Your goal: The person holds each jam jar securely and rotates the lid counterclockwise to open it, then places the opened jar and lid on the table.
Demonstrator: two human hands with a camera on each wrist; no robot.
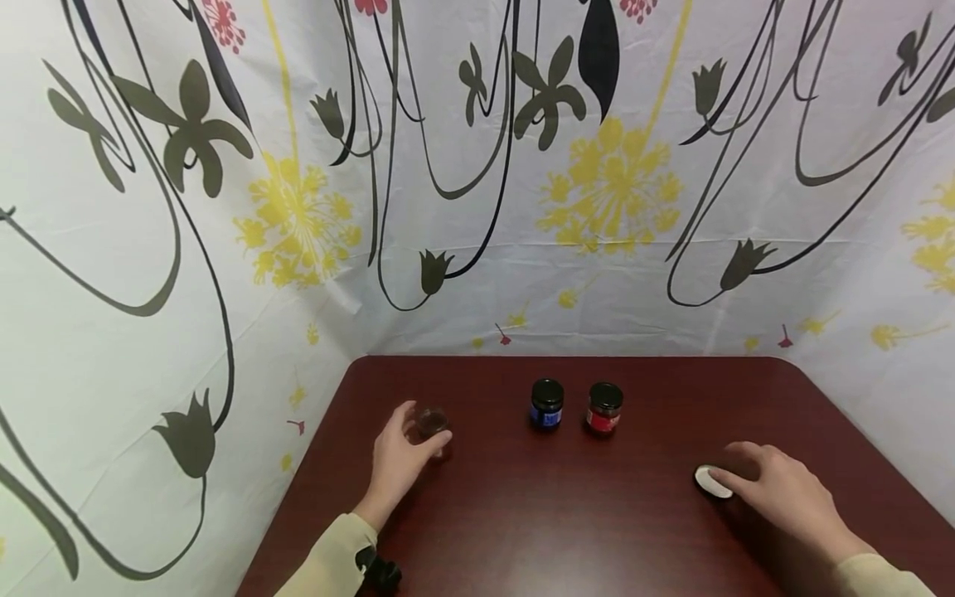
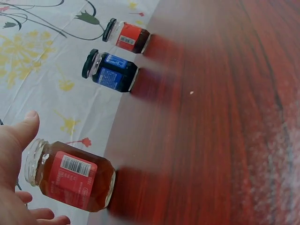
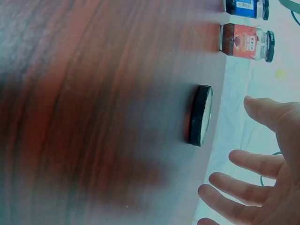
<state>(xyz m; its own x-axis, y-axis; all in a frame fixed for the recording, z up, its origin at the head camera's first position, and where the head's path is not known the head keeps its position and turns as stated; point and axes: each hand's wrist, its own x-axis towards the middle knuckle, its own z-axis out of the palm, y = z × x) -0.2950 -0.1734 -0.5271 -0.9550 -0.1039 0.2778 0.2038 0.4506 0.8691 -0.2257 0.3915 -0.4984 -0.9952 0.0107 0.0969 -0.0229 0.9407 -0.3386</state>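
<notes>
Dark red table (image 1: 567,514) with lidless jar (image 2: 77,178), blue-labelled jar (image 1: 547,405), capped red-labelled jar (image 1: 604,409), black-rimmed lid (image 1: 714,482).

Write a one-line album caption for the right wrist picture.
Right hand, fingers spread, near an upturned black lid on the table, with a red-labelled jar and blue-labelled jar beyond.

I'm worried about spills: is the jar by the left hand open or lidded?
Open: the left wrist view shows the jar with a bare glass rim, uncapped.

Jar (image 1: 433,424) left, lid (image 1: 714,482) right, two jars (image 1: 548,405) between.
</notes>
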